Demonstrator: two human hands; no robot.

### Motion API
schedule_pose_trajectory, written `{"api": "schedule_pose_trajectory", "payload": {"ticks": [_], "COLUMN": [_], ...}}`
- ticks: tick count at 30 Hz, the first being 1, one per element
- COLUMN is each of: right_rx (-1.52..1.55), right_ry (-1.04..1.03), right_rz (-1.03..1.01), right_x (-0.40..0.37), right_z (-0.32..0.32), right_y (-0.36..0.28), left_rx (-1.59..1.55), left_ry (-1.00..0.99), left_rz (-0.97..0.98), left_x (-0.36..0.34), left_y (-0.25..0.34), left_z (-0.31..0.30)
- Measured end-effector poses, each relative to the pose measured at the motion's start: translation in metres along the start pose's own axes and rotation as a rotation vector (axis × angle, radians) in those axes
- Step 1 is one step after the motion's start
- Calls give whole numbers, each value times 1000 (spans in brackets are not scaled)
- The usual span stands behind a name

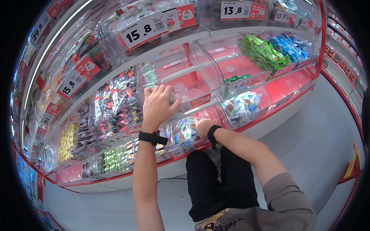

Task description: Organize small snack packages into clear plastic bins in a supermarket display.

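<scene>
My left hand [158, 104] reaches over the front wall of a clear plastic bin [190, 101] on the upper tier. Its fingers are bent and its thumb stands apart; I see nothing held. Small green-and-white packets [149, 75] lie just beyond it. Lower down, my right hand [204, 128] is at a bin of clear-wrapped, white-and-blue packets [185, 130]. The fingers of that hand are curled, with the fingertips among the wrappers, so what they hold, if anything, is hidden. Each wrist wears a black band.
Dark wrapped sweets [115, 101] fill a bin on the left. To the right are green packets [262, 52], blue packets [291, 47] and another bin of clear-wrapped packets [243, 106]. A price card [148, 30] hangs above my left hand. A yellow-and-red object [351, 165] stands on the floor at right.
</scene>
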State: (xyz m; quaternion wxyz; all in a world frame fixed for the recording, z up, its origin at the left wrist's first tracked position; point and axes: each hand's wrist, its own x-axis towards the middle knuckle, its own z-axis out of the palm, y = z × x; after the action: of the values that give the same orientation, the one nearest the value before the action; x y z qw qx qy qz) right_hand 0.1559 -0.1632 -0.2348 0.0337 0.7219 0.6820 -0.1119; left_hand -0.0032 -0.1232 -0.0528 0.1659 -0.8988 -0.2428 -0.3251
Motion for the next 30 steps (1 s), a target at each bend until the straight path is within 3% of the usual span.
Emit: {"api": "schedule_pose_trajectory", "payload": {"ticks": [4,8,14,18,22,26,30], "right_rx": [-72,-104,-341,-328,-211,31,312], "right_ry": [180,338,535,659,503,513,698], "right_rz": [-29,-215,-342,-369,-381,-397,-502], "right_x": [-5,-7,-41,-76,-113,-143,-162], "right_z": [7,2,-37,-59,-81,-110,-191], "right_y": [1,6,-5,4,7,9,5], "left_rx": [7,-6,36,43,40,37,41], "left_ry": [-6,13,26,-5,-4,15,44], "left_rz": [-4,12,20,6,11,14,21], "left_x": [1,-1,-2,-3,-3,-4,-5], "left_y": [0,-2,-3,-5,-7,-7,-8], "left_z": [-1,1,2,3,4,4,8]}}
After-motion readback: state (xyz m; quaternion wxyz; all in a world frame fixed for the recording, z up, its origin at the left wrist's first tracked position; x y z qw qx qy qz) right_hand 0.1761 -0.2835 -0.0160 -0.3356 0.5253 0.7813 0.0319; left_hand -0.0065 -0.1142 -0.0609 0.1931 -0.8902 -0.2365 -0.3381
